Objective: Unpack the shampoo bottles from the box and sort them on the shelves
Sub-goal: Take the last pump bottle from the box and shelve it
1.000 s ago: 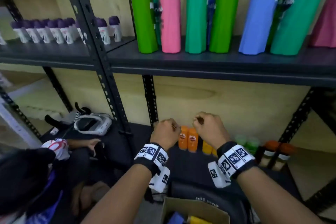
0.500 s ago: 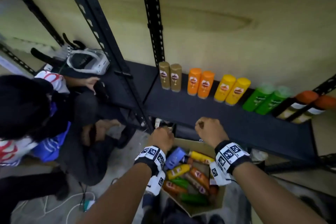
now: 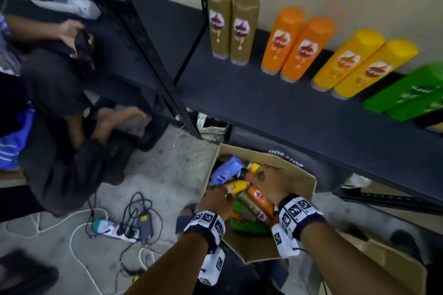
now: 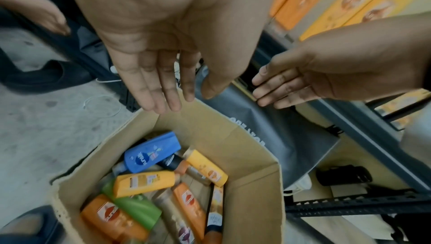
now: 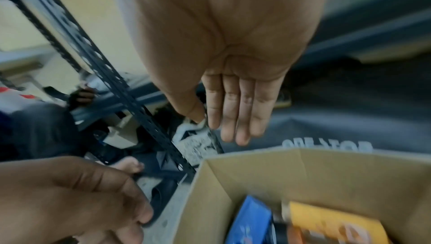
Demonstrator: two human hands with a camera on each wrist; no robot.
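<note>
Here both hands, the left hand [image 3: 217, 199] and right hand [image 3: 269, 181], hover flat-fingered and empty over the open brown cardboard box [image 3: 303, 181] on the floor, where blue, yellow, orange and green plastic shampoo bottles [image 4: 151, 153] lie jumbled. Reaching into that loose pile, I judge, risks a slippery grab or tipping the box. The dark metal shelf [image 3: 275, 108] beyond holds colour-sorted pairs labelled "Sunsilk"; a grey bag [image 3: 318, 170] reads "ONE STOP".
</note>
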